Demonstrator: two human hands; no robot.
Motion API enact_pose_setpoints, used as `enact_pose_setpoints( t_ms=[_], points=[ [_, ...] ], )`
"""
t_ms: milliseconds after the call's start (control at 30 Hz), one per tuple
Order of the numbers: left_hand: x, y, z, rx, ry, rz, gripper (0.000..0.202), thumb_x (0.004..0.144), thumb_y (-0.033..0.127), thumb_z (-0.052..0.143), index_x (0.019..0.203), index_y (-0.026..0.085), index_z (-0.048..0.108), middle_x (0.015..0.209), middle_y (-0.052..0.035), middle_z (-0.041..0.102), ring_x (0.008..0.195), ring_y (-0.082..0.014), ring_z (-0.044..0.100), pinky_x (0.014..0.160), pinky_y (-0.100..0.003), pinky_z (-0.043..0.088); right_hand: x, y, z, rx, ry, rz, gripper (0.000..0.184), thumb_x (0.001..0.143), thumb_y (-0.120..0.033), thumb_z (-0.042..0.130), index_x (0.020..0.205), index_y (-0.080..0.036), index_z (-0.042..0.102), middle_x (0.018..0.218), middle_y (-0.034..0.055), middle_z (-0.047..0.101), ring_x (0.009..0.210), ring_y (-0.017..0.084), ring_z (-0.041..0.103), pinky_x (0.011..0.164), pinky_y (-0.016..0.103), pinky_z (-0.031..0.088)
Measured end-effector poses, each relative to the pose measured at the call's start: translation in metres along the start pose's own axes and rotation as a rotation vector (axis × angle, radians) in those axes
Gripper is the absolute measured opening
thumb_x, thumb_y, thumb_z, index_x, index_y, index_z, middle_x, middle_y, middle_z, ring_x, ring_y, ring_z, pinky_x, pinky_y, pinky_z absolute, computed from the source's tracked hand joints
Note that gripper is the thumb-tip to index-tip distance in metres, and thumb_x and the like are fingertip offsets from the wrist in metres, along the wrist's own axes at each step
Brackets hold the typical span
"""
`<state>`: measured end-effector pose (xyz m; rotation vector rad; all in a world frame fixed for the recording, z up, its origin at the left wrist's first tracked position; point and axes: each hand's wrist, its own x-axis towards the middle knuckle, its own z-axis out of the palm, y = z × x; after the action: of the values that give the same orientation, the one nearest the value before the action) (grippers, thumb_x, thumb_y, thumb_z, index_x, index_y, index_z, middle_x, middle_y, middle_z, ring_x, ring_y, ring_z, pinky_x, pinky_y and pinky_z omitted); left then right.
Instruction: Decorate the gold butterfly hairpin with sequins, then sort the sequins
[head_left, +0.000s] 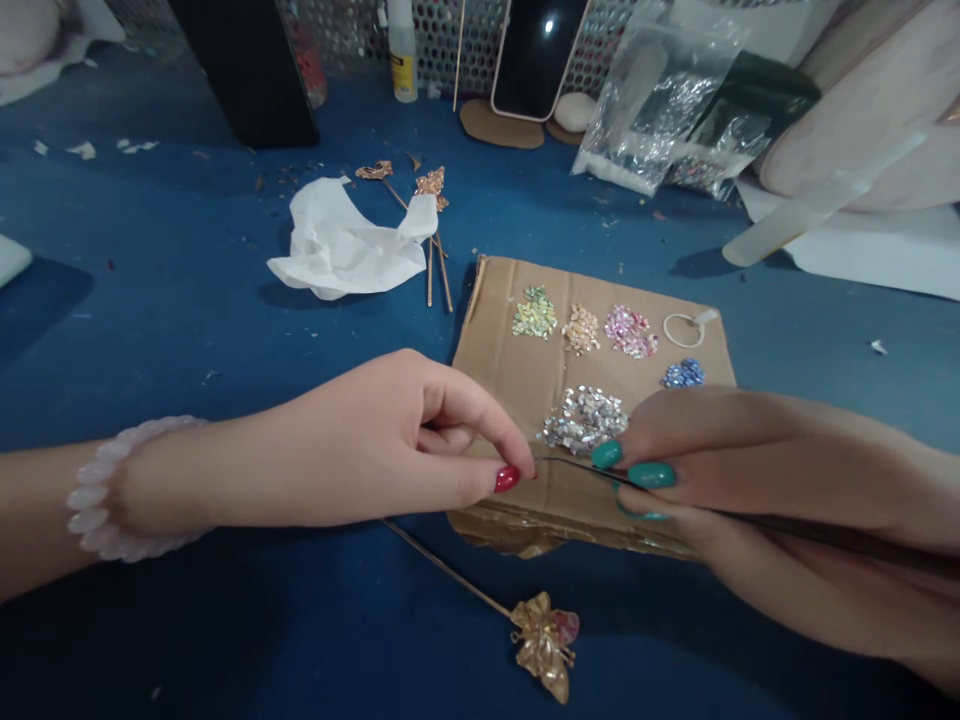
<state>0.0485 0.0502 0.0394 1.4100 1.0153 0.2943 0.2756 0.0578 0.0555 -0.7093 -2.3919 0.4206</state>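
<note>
My left hand (375,440) is closed in a pinch at the near left edge of a cardboard piece (510,345), thumb and forefinger pressed together at the tip of a dark thin tool. What the pinch holds is too small to see. A gold stick with a butterfly ornament (546,643) runs out from under this hand. My right hand (757,480) grips the thin dark tweezers (825,530), their tip meeting my left fingertips. Small heaps of rhinestones lie on the cardboard: silver (585,418), green (534,312), peach (581,328), pink (630,332) and blue (682,374).
A crumpled white tissue (345,240) lies on the blue table over more gold sticks (435,250). At the back stand a phone (536,50), a glue bottle (403,50), a black box (251,70) and plastic bags of stones (667,110). A small ring (682,330) lies on the cardboard.
</note>
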Motion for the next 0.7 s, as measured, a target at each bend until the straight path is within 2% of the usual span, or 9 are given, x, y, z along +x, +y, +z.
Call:
enact_pose_setpoints(
  t_ms=[200, 367, 533, 700],
  points=[
    [-0.001, 0.001, 0.0, 0.019, 0.012, -0.012, 0.014, 0.075, 0.023, 0.057, 0.081, 0.021, 0.069, 0.043, 0.0077, 0.025, 0.037, -0.0046, 0.024, 0.037, -0.014, 0.027, 0.009, -0.003, 0.005, 0.026, 0.009, -0.027, 0.023, 0.091, -0.033, 0.046, 0.072, -0.026, 0.058, 0.064, -0.0002, 0.069, 0.056, 0.005, 0.067, 0.063, 0.0, 0.05],
    [0.0, -0.002, -0.001, 0.036, -0.009, 0.014, 0.014, 0.076, 0.025, 0.057, 0.082, 0.02, 0.068, 0.044, 0.0076, 0.025, 0.037, -0.0045, 0.024, 0.036, -0.014, 0.025, 0.009, -0.002, 0.005, 0.03, 0.017, -0.044, 0.02, 0.09, -0.032, 0.047, 0.073, -0.027, 0.057, 0.063, -0.0013, 0.068, 0.056, 0.006, 0.067, 0.062, 0.001, 0.051],
    [0.0, -0.003, -0.001, 0.028, -0.019, 0.021, 0.014, 0.076, 0.025, 0.057, 0.083, 0.02, 0.069, 0.044, 0.0075, 0.025, 0.037, -0.0047, 0.024, 0.036, -0.015, 0.026, 0.001, 0.001, 0.0, -0.007, -0.028, -0.03, 0.013, 0.089, -0.03, 0.049, 0.079, -0.028, 0.057, 0.075, -0.0023, 0.07, 0.062, 0.006, 0.067, 0.066, 0.004, 0.053],
    [0.0, -0.002, -0.002, 0.023, -0.029, 0.01, 0.014, 0.077, 0.025, 0.057, 0.084, 0.02, 0.069, 0.044, 0.0074, 0.026, 0.037, -0.005, 0.024, 0.037, -0.015, 0.027, 0.006, 0.0, 0.002, -0.034, 0.014, -0.043, 0.018, 0.09, -0.033, 0.047, 0.076, -0.028, 0.057, 0.068, -0.0027, 0.069, 0.055, 0.005, 0.066, 0.061, 0.003, 0.052]
  ],
)
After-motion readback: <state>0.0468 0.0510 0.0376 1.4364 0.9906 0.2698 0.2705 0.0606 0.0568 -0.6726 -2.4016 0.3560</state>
